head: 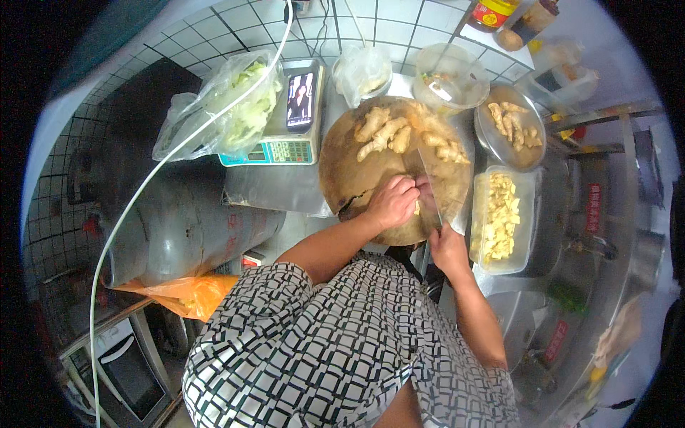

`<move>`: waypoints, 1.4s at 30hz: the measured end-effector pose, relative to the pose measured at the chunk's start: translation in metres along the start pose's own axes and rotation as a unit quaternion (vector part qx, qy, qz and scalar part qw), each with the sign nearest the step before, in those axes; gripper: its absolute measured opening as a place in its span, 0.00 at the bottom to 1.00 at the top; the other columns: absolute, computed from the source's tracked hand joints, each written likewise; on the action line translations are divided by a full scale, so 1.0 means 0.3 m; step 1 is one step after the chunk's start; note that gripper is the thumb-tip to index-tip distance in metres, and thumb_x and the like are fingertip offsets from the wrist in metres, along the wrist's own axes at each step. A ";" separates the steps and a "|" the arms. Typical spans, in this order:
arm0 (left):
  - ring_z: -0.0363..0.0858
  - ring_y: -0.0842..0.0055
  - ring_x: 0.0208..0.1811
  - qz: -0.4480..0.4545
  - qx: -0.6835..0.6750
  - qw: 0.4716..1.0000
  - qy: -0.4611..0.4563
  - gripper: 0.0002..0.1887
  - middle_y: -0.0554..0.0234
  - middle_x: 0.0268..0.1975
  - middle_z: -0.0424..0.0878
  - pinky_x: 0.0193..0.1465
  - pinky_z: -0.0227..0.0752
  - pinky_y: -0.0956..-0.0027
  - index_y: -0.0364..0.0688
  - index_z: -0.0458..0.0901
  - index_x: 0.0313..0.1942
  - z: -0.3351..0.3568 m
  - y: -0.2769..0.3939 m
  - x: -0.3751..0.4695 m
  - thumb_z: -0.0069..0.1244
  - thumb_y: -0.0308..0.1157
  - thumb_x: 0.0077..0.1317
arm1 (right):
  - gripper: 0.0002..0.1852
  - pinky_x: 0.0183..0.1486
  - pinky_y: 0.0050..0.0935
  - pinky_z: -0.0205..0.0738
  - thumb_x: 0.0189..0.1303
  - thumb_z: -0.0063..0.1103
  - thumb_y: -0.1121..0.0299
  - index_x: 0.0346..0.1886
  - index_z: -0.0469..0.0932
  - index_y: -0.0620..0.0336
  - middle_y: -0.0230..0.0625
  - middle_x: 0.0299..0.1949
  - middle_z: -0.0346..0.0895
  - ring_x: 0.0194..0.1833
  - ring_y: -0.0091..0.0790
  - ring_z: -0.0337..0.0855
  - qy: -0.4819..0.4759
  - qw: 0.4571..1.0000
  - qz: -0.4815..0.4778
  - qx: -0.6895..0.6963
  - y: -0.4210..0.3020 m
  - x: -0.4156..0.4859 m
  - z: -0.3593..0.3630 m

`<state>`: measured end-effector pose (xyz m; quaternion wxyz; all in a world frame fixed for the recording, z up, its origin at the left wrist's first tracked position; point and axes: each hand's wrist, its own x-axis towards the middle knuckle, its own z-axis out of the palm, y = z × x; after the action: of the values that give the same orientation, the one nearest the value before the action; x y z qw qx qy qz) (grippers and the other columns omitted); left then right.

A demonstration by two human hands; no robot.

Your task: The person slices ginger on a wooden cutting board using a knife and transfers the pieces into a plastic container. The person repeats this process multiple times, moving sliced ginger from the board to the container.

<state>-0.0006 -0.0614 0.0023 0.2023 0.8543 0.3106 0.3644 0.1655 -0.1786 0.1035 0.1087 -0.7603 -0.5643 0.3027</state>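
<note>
On a round wooden chopping block (342, 176), my left hand (395, 200) presses down with curled fingers on a small pale piece, likely ginger (417, 207), mostly hidden under the fingers. My right hand (447, 243) grips the handle of a cleaver (431, 184), whose broad blade stands just right of my left fingers. Several unpeeled ginger roots (382, 134) lie at the block's far side, with more ginger (441, 144) to their right. A clear plastic container (526, 235) of pale yellow cut pieces (500, 219) is right of the block.
A metal bowl (481, 125) holds more ginger, beside a clear round tub (452, 80). Left of the block, a digital scale (291, 151) bears a phone (300, 101) and a plastic bag of leafy greens (246, 107). A white cable (155, 171) crosses the left side. Sinks (514, 315) are at the right.
</note>
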 end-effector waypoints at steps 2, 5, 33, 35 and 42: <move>0.77 0.54 0.58 0.007 -0.012 1.000 0.002 0.09 0.52 0.49 0.80 0.64 0.72 0.54 0.40 0.82 0.41 0.007 0.006 0.011 0.57 0.28 0.60 | 0.13 0.46 0.63 0.77 0.71 0.55 0.65 0.46 0.75 0.69 0.66 0.36 0.82 0.41 0.72 0.83 0.008 1.000 -0.002 -0.012 0.028 0.038 0.073; 0.77 0.52 0.55 0.021 -0.017 1.000 0.004 0.10 0.49 0.51 0.81 0.63 0.72 0.52 0.38 0.83 0.43 -0.001 0.004 -0.001 0.57 0.28 0.61 | 0.13 0.46 0.63 0.76 0.70 0.55 0.65 0.45 0.75 0.68 0.66 0.36 0.82 0.41 0.72 0.83 0.019 1.000 0.001 0.013 0.035 0.058 0.081; 0.76 0.55 0.60 0.012 0.030 0.998 -0.048 0.14 0.56 0.54 0.81 0.66 0.70 0.52 0.41 0.84 0.45 0.030 -0.008 -0.011 0.57 0.29 0.56 | 0.12 0.43 0.63 0.77 0.71 0.54 0.66 0.39 0.75 0.68 0.66 0.29 0.81 0.36 0.70 0.84 0.008 0.997 -0.024 -0.078 0.026 0.035 -0.001; 0.76 0.54 0.60 0.014 0.035 0.998 -0.041 0.16 0.55 0.55 0.82 0.66 0.71 0.51 0.42 0.84 0.45 0.026 -0.025 0.003 0.58 0.29 0.55 | 0.11 0.43 0.64 0.77 0.70 0.54 0.66 0.39 0.75 0.67 0.66 0.29 0.81 0.36 0.70 0.83 0.010 0.998 -0.013 -0.059 -0.022 0.018 -0.067; 0.76 0.53 0.60 0.014 0.006 0.999 -0.031 0.14 0.55 0.54 0.81 0.65 0.72 0.52 0.42 0.84 0.45 0.017 -0.017 0.018 0.58 0.28 0.57 | 0.11 0.42 0.63 0.77 0.70 0.54 0.67 0.37 0.75 0.67 0.64 0.30 0.82 0.35 0.70 0.83 0.029 0.998 -0.032 -0.045 0.013 0.049 0.001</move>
<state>0.0042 -0.0545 -0.0013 0.2017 0.8708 0.2943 0.3383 0.1712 -0.1664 0.0962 0.1003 -0.7543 -0.5982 0.2512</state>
